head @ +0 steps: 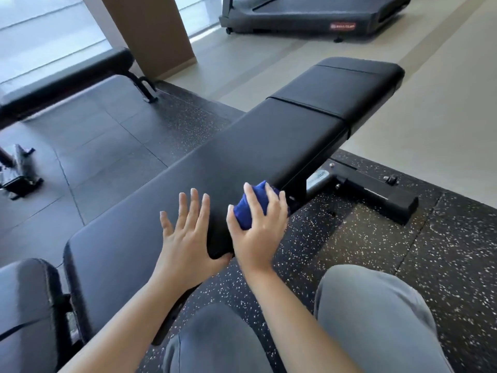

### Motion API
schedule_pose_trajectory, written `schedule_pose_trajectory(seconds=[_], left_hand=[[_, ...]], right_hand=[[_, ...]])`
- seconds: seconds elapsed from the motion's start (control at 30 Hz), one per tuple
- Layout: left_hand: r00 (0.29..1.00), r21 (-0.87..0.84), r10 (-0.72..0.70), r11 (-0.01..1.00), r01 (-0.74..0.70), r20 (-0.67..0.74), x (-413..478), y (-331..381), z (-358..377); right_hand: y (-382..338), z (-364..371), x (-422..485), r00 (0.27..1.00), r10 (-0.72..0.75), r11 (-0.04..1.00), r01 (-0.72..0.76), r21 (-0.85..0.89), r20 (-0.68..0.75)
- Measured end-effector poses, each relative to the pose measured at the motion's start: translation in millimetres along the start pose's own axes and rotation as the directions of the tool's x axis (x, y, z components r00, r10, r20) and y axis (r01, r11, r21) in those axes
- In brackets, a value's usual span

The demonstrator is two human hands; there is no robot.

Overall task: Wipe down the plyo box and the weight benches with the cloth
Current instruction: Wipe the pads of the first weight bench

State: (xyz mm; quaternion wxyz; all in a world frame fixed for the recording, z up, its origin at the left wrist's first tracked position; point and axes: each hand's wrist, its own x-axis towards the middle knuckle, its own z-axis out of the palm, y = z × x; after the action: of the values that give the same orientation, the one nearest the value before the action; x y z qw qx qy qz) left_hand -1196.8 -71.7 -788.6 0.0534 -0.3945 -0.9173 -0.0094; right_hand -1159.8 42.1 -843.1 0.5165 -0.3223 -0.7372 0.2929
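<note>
A black padded weight bench runs from lower left to upper right across the view. My left hand rests flat on its top pad with fingers spread and the thumb hooked under the near edge. My right hand grips a bunched blue cloth and presses it against the bench's near side edge, right beside the left hand. A second black bench stands at the upper left by the window. No plyo box shows.
The bench's steel foot sticks out on the speckled rubber floor at right. A treadmill stands at the top. A brown pillar rises behind the benches. Another black pad lies at lower left. My grey-trousered knees are at the bottom.
</note>
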Motion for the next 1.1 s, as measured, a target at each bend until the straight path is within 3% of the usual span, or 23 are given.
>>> schedule_pose_trajectory(seconds=[0.3, 0.43, 0.83, 1.1], left_hand=[[1.0, -0.055, 0.029, 0.998, -0.029, 0.008, -8.6, -2.8, -8.8], [0.995, -0.029, 0.09, 0.996, -0.089, 0.052, -16.0, -4.1, -7.0], [0.977, -0.018, 0.203, 0.979, -0.202, 0.068, -15.5, -10.6, -1.5], [0.992, 0.074, 0.126, 0.989, -0.127, 0.006, -10.7, -5.9, 2.1]], right_hand=[[23.1, 3.2, 23.0, 0.998, -0.034, 0.999, 0.036, 0.029, -0.055], [22.7, -0.9, 23.6, 1.0, -0.02, 0.999, 0.02, 0.03, 0.002], [19.9, -2.3, 22.9, 0.999, -0.036, 0.996, 0.033, -0.086, -0.028], [20.2, -1.9, 24.7, 1.0, -0.007, 0.997, 0.006, -0.083, -0.01]])
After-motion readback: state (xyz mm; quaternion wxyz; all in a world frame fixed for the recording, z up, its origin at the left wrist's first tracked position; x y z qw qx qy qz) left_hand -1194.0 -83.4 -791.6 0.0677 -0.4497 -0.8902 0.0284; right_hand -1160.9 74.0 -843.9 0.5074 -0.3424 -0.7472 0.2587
